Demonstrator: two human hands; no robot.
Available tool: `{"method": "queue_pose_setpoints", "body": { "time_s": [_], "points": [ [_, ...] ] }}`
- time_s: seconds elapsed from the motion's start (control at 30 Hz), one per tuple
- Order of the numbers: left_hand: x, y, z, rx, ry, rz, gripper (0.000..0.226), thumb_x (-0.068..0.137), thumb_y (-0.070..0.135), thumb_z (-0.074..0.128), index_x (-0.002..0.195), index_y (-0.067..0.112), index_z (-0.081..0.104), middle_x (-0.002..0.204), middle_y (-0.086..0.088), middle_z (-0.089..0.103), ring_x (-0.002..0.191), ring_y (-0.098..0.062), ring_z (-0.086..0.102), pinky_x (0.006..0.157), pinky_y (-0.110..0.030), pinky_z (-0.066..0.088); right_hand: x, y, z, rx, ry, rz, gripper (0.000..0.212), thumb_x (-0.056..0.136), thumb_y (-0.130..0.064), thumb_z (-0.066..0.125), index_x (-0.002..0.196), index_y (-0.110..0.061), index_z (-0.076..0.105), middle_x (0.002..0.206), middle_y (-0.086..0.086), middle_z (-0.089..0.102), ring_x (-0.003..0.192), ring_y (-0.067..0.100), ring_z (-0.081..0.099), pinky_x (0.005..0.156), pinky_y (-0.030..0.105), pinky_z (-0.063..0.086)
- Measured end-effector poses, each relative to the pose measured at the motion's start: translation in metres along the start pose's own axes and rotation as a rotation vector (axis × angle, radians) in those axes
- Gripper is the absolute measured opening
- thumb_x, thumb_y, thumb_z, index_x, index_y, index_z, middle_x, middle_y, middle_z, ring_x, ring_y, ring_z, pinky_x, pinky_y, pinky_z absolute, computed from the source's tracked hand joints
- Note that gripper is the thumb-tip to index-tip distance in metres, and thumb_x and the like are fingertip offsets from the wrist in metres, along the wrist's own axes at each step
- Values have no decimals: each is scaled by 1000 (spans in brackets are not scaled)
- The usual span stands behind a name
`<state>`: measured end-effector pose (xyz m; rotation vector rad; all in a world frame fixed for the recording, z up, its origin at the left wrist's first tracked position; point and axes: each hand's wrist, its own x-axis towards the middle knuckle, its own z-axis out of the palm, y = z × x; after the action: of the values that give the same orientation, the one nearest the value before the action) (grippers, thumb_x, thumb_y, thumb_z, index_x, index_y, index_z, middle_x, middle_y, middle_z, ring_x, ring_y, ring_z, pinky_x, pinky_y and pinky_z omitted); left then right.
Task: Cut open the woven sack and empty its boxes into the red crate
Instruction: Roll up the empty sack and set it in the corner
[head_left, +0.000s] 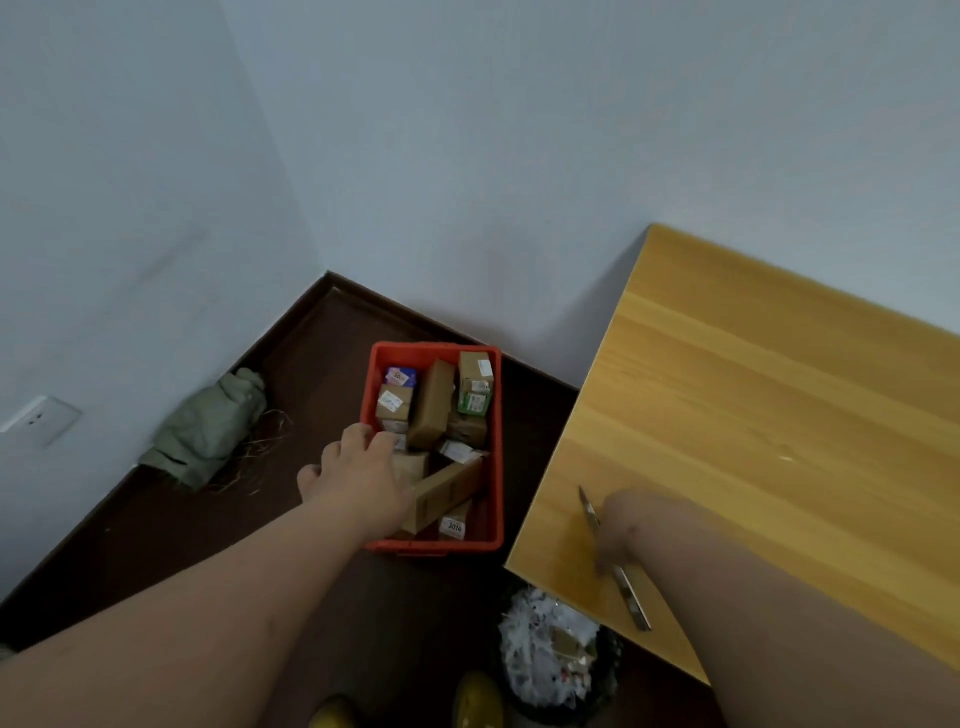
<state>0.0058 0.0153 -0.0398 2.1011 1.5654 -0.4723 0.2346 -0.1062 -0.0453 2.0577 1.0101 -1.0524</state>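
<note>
Where the dark floor (171, 525) meets the wall corner stands the red crate (432, 544), holding a jumble of boxes (432, 404): brown cartons, several labelled, one green and white, one blue. Left hand (358, 470): reaching over the crate's near left corner, fingers loosely spread, fingertips at the rim and the boxes; whether it grips anything cannot be told. Sack (208, 428): green, crumpled, lying on the floor against the left wall, left of the crate, loose fibres beside it. Right hand (618, 530): on the wooden table (779, 395), fingers curled down onto a knife (615, 561) lying flat near the table's edge. Bin (550, 670): below the table corner, filled with shredded white scraps.
</note>
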Motion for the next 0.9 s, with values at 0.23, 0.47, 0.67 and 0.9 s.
{"method": "queue_pose_setpoints", "body": {
  "time_s": [0.23,0.47,0.67,0.9],
  "points": [
    [-1,-6,19,47,-60,-52,64,85,53,52,144,36,32,153,0,22,138,-27,29,108,-50,26,-1,5,-3,-57,59,-52,22,90,-15,61,74,-13,45,67,3,43,61,18,46,64,30,43],
    [1,-13,13,40,-71,-70,55,85,48,51,137,35,41,149,2,29,135,-24,32,105,-47,28,2,-2,-19,409,171,-193,12,91,-13,49,81,-16,45,84,9,61,77,25,60,62,35,48],
    [-1,-18,-5,53,-77,-107,56,87,51,49,140,35,38,150,0,32,136,-25,33,108,-48,27,-11,-20,-38,877,192,-298,16,99,-27,49,101,-11,44,78,7,51,57,16,43,49,28,38],
    [-3,-26,-26,80,-81,-120,57,87,55,48,139,33,40,144,-1,40,133,-26,37,105,-49,30,-6,-28,-61,885,290,-264,27,99,-19,35,103,-3,57,69,5,45,54,14,36,51,28,31]
  ]
}}
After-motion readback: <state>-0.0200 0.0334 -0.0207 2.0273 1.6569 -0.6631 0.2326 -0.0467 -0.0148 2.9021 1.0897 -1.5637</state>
